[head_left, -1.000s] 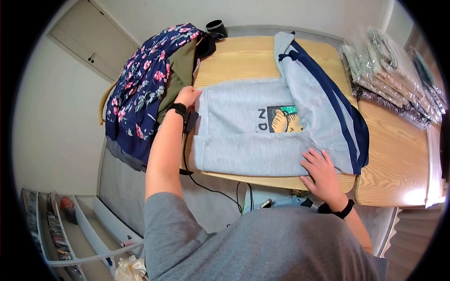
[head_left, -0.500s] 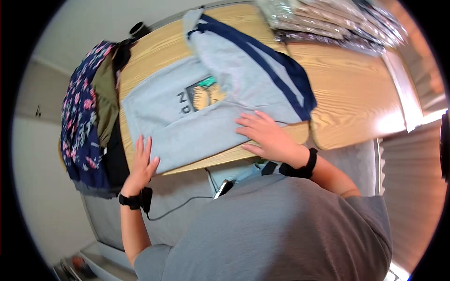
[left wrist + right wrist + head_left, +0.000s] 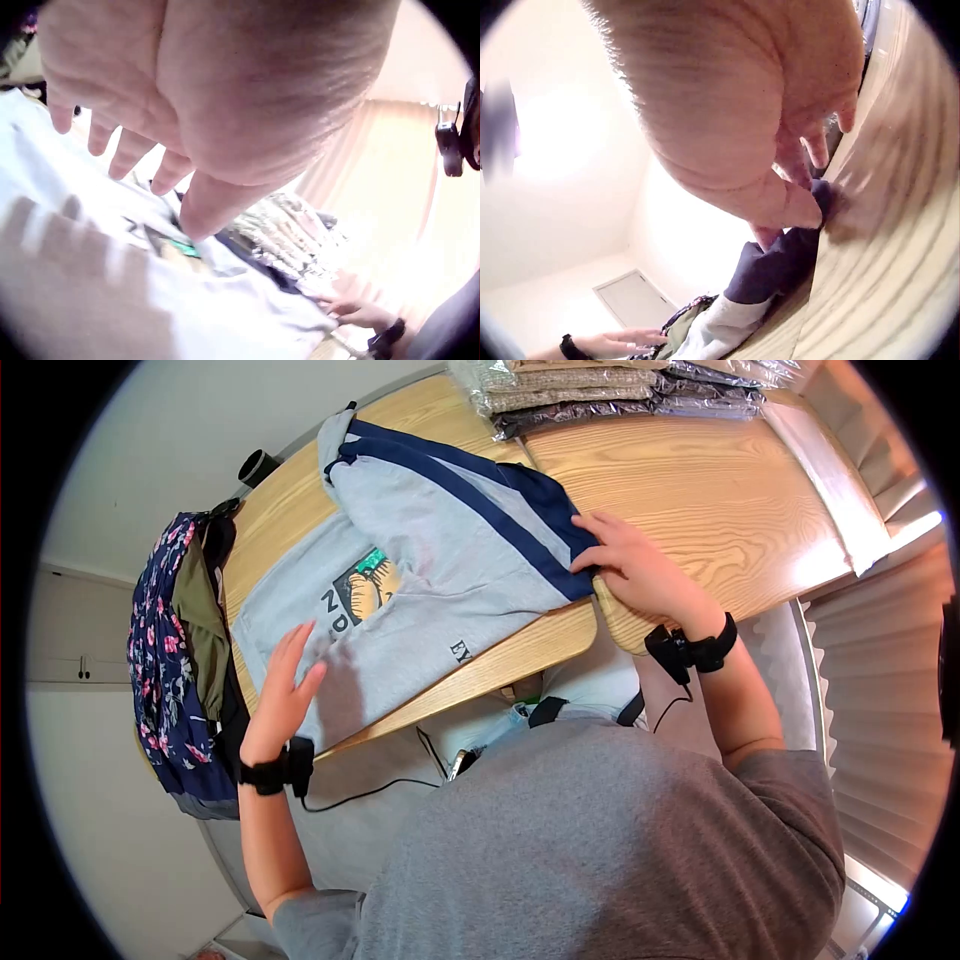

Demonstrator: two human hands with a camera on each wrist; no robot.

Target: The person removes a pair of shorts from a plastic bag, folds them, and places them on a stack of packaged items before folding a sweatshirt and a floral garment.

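Note:
A light grey garment [image 3: 440, 565] with navy stripes, a picture print and black letters lies on the wooden table, one sleeve folded over its body. Above its lower left part hovers my left hand [image 3: 283, 695], fingers straight and spread; in the left wrist view the palm [image 3: 225, 82] casts a shadow on the cloth. My right hand [image 3: 640, 570] is at the navy edge on the right, fingertips on the cloth. The right wrist view shows its thumb and fingers [image 3: 795, 172] at the navy fabric [image 3: 776, 262], fingers slightly bent; whether they pinch it is unclear.
Folded clothes in clear plastic [image 3: 610, 395] are stacked at the table's back. A floral garment [image 3: 160, 660] and an olive one [image 3: 200, 625] hang at the left. A black cup [image 3: 258, 468] stands behind the table's back left edge. Cables run from both wrist cameras.
The view has turned and shifted right. My left hand has left the garment's far left edge and lifted off the cloth; my right hand has moved from the front edge to the navy part.

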